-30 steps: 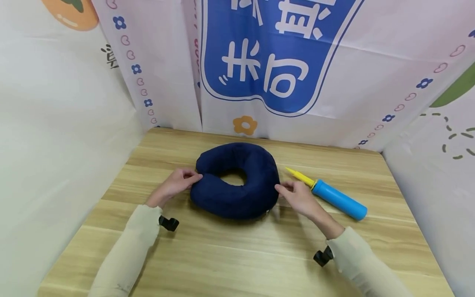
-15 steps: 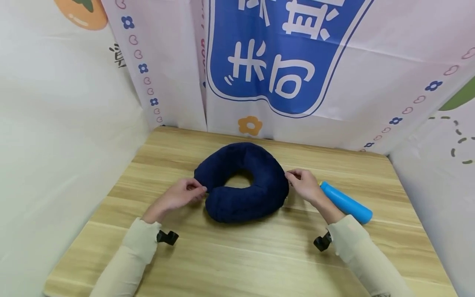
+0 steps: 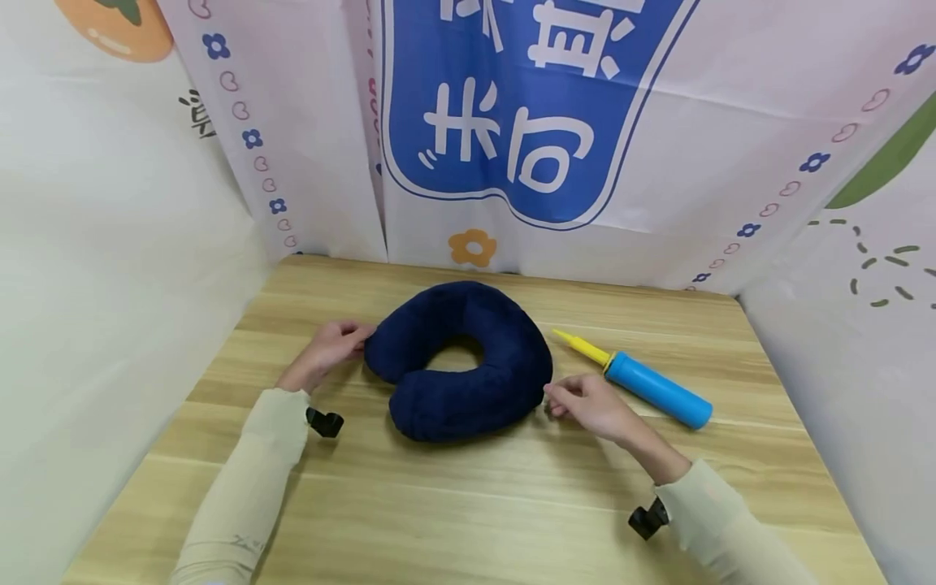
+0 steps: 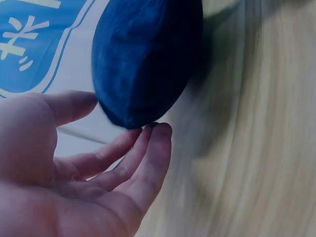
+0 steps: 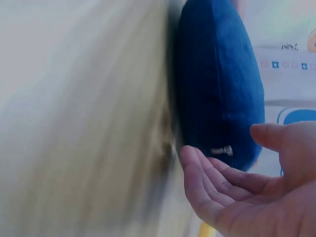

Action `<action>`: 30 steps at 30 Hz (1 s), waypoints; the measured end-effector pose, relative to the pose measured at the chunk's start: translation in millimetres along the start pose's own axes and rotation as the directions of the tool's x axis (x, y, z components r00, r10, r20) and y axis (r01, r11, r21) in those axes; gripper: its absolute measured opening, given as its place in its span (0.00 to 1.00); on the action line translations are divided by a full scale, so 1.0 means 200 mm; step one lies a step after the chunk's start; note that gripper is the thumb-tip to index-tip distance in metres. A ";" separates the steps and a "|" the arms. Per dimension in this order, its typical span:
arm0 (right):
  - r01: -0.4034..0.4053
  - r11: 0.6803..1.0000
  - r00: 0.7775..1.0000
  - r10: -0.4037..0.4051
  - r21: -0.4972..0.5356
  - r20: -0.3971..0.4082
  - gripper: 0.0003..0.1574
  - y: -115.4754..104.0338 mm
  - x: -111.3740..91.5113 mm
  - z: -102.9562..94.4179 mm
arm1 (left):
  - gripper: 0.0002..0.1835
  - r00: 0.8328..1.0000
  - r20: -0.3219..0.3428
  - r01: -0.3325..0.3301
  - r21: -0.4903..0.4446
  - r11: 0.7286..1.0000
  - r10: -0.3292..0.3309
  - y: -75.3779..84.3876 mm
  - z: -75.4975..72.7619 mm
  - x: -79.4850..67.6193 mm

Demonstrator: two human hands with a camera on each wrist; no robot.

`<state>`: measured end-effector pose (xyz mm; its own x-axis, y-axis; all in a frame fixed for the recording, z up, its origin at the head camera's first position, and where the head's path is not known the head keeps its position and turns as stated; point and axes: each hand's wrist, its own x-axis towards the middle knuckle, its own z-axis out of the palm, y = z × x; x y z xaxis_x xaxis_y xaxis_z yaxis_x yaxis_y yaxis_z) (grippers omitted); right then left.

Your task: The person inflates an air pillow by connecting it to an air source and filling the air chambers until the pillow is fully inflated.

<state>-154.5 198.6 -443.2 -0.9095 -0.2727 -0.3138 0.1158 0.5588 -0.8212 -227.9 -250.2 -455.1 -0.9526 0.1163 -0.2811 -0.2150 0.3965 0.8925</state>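
A navy U-shaped neck pillow (image 3: 475,406) lies on the wooden table, its gap facing left and its two ends close together. At the tip of the farther end (image 4: 143,64) is my left hand (image 3: 331,351); its thumb and fairly straight fingertips touch the fabric from two sides. My right hand (image 3: 588,404) is at the pillow's right edge, with its thumb and fingers spread apart and lightly touching it. A small metal zipper pull (image 5: 223,150) shows on that side, just above the fingers. Neither hand curls round the pillow.
To the right of the pillow lies a hand pump with a blue barrel (image 3: 658,390) and a yellow nozzle (image 3: 581,345). Printed white cloth (image 3: 322,162) hangs behind and at both sides of the wooden table (image 3: 468,520).
My left hand has shifted from the gap to the tip of the farther end. The pillow has turned slightly. My right hand moved up along its right edge, then back down.
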 end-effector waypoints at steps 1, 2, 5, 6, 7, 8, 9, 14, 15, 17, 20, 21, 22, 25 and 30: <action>0.000 1.000 1.000 0.000 0.023 0.003 0.27 0.00 0.00 0.02 | 0.28 1.000 -0.003 0.004 -0.004 1.000 -0.004 -0.01 0.00 0.00; 0.002 0.999 1.000 -0.002 0.036 0.005 0.28 -0.01 0.00 0.04 | 0.28 1.000 -0.004 0.005 -0.006 1.000 -0.005 -0.01 0.01 -0.01; 0.002 0.999 1.000 -0.002 0.044 -0.017 0.29 -0.01 0.01 0.07 | 0.29 1.000 -0.007 0.000 -0.016 1.000 0.000 -0.01 0.01 -0.02; 0.006 0.999 1.000 -0.005 0.037 -0.026 0.29 -0.01 0.02 0.07 | 0.29 1.000 -0.004 -0.006 -0.019 1.000 0.006 -0.01 0.01 -0.03; 0.007 0.999 0.999 -0.005 0.032 -0.037 0.30 -0.01 0.03 0.07 | 0.28 1.000 -0.004 -0.007 -0.024 1.000 0.007 -0.01 0.01 -0.04; 0.009 1.000 0.999 -0.008 0.023 -0.049 0.31 -0.01 0.04 0.07 | 0.28 1.000 0.000 -0.009 -0.026 1.000 0.009 -0.01 0.01 -0.05; 0.012 1.000 0.998 -0.011 0.017 -0.063 0.31 -0.02 0.05 0.06 | 0.27 1.000 0.003 -0.009 -0.029 1.000 0.010 -0.01 0.01 -0.07; 0.014 1.000 0.994 -0.012 0.020 -0.104 0.35 -0.05 0.13 0.01 | 0.24 0.998 0.066 0.003 -0.042 0.999 0.000 -0.02 0.01 -0.17; 0.016 1.000 0.994 -0.014 0.021 -0.111 0.35 -0.06 0.15 0.00 | 0.23 0.996 0.084 0.007 -0.045 0.999 -0.003 -0.02 0.02 -0.19; 0.025 1.000 0.991 -0.022 0.019 -0.132 0.34 -0.06 0.19 -0.02 | 0.22 0.993 0.117 0.010 -0.050 0.999 -0.004 -0.03 0.04 -0.23; 0.031 0.999 0.988 -0.028 0.013 -0.149 0.32 -0.06 0.23 -0.05 | 0.19 0.987 0.160 -0.005 -0.038 0.999 0.011 -0.04 0.07 -0.28; 0.031 0.999 0.988 -0.029 0.015 -0.153 0.32 -0.06 0.24 -0.05 | 0.19 0.985 0.170 -0.010 -0.039 0.999 0.016 -0.04 0.08 -0.29; 0.030 0.999 0.988 -0.027 0.017 -0.153 0.32 -0.06 0.25 -0.05 | 0.19 0.984 0.176 -0.011 -0.037 0.999 0.018 -0.05 0.09 -0.29; 0.032 0.999 0.989 -0.030 0.011 -0.147 0.34 -0.04 0.25 -0.06 | 0.20 0.985 0.172 -0.013 -0.036 0.999 0.019 -0.06 0.10 -0.31; 0.018 0.998 0.993 -0.024 -0.053 -0.115 0.31 -0.03 0.17 -0.02 | 0.23 0.996 0.073 -0.043 -0.063 0.997 0.048 -0.07 0.06 -0.29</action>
<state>-188.1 189.5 -446.1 -0.9521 -0.1939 -0.2366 0.0780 0.5941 -0.8006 -167.7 -251.3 -455.4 -0.9435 0.2014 -0.2633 -0.1870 0.3328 0.9243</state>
